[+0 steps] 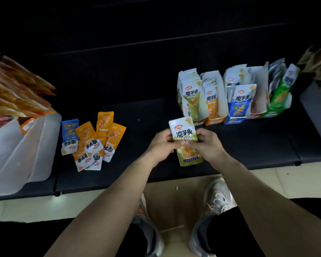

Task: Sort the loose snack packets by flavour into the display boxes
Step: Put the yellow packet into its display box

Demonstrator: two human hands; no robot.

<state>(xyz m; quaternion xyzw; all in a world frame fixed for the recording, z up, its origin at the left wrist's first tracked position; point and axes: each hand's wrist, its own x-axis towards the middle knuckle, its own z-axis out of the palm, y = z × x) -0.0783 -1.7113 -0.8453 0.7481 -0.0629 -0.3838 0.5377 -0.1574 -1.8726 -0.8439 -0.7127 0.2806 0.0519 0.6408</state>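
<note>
Both the left hand [162,144] and the right hand [207,143] pinch the sides of a flat, glossy yellow-green packet [186,140] held upright between them, with cardboard display boxes [230,101] just beyond the right hand and a loose heap of shiny orange packets [95,141] well left of the left hand.

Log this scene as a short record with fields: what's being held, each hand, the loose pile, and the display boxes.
held item: yellow-green packet, upright above the black surface
left hand: grips the packet's left edge
right hand: grips the packet's right edge
loose pile: several orange packets and one blue packet, left of the hands
display boxes: row to the right, beyond the hands; the leftmost box holds yellow-green packets
white bin: far left, holds orange-red packs
</note>
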